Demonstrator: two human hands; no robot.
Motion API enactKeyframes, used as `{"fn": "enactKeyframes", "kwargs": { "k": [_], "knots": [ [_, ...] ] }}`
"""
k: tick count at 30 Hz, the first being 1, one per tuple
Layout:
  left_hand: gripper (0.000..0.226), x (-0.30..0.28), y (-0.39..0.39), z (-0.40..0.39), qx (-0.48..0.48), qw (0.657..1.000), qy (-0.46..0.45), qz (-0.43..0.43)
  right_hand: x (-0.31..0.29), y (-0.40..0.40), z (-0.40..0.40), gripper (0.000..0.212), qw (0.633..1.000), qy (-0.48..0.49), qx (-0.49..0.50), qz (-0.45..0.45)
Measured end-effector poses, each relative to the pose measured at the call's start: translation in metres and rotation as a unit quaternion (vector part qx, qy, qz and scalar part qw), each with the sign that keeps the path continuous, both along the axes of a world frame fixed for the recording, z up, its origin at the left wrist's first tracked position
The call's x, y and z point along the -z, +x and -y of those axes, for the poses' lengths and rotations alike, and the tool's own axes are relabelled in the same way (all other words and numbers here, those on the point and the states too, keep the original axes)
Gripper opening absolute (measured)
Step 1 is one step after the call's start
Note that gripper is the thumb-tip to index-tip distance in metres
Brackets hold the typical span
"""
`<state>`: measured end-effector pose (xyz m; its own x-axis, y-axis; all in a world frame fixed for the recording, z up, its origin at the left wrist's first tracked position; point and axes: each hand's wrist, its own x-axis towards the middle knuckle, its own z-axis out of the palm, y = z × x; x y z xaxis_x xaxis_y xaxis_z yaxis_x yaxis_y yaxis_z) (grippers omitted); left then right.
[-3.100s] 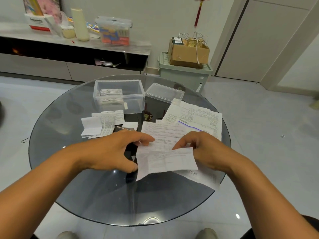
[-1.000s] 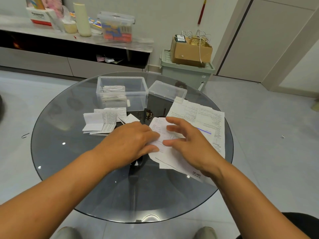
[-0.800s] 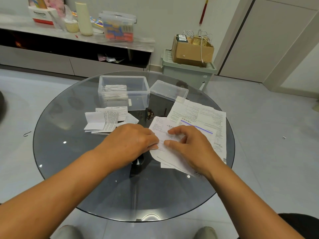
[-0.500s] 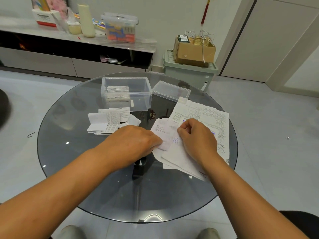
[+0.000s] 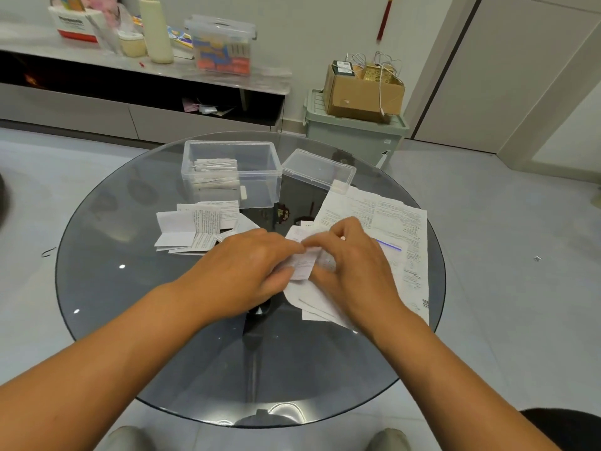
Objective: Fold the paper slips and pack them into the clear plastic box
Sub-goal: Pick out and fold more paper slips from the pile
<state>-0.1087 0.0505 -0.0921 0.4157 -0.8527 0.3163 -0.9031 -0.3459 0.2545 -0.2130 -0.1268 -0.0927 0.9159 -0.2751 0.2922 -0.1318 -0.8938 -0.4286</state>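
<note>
A small folded paper slip sits between my hands near the middle of the round glass table. My left hand grips its left side with curled fingers. My right hand pinches its right side. Under my right hand lies a stack of unfolded printed sheets. The clear plastic box stands at the far side of the table with several folded slips inside its left half. A loose pile of folded slips lies in front of the box.
The box's clear lid lies to the right of the box. Beyond the table stand a green bin with a cardboard carton on it and a low cabinet with assorted items.
The large sheet that both hands held open has been folded down into a small slip. My right hand went from pressing flat on the paper to pinching the slip against my left hand.
</note>
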Motion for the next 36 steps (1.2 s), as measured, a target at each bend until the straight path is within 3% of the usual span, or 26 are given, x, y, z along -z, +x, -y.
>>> {"fn": "enactKeyframes", "kwargs": {
  "k": [2,6,11,13,16,20,22,25,28,31,36],
  "knots": [
    [0.036,-0.005,-0.002,-0.002,-0.007,0.998,0.007,-0.058,-0.002,-0.002,-0.002,0.014,0.999,0.027,-0.009,-0.047],
    [0.073,-0.012,-0.001,-0.009,-0.063,0.988,0.026,-0.14,-0.011,-0.006,0.005,0.011,0.977,0.198,-0.005,-0.078],
    [0.067,-0.004,-0.003,-0.004,-0.086,0.963,-0.048,-0.253,-0.016,-0.008,0.013,0.011,0.945,0.295,-0.013,-0.143],
    [0.069,-0.001,-0.006,-0.001,-0.095,0.958,-0.051,-0.264,-0.011,-0.007,0.008,0.029,0.95,0.283,0.027,-0.131],
    [0.071,-0.001,-0.01,0.003,-0.116,0.96,-0.033,-0.251,-0.009,-0.004,0.0,0.056,0.966,0.191,0.087,-0.151],
    [0.044,0.0,-0.007,0.0,-0.121,0.969,-0.006,-0.215,-0.016,-0.005,0.004,0.032,0.968,0.115,0.143,-0.17],
    [0.028,-0.001,-0.006,0.0,-0.114,0.97,0.016,-0.212,-0.018,-0.007,0.007,0.038,0.964,0.165,0.124,-0.167],
    [0.022,-0.001,-0.006,0.001,-0.111,0.971,0.037,-0.209,-0.025,-0.008,0.003,0.044,0.943,0.278,0.089,-0.159],
    [0.026,-0.005,-0.005,0.002,-0.105,0.969,0.044,-0.219,-0.03,-0.009,0.001,0.026,0.916,0.372,0.036,-0.144],
    [0.038,-0.009,-0.003,-0.001,-0.094,0.958,0.032,-0.27,-0.023,-0.009,-0.002,0.006,0.928,0.35,-0.017,-0.127],
    [0.074,-0.012,0.001,-0.006,-0.038,0.928,0.012,-0.369,-0.009,0.0,-0.009,0.049,0.96,0.242,0.04,-0.135]
  ]
}}
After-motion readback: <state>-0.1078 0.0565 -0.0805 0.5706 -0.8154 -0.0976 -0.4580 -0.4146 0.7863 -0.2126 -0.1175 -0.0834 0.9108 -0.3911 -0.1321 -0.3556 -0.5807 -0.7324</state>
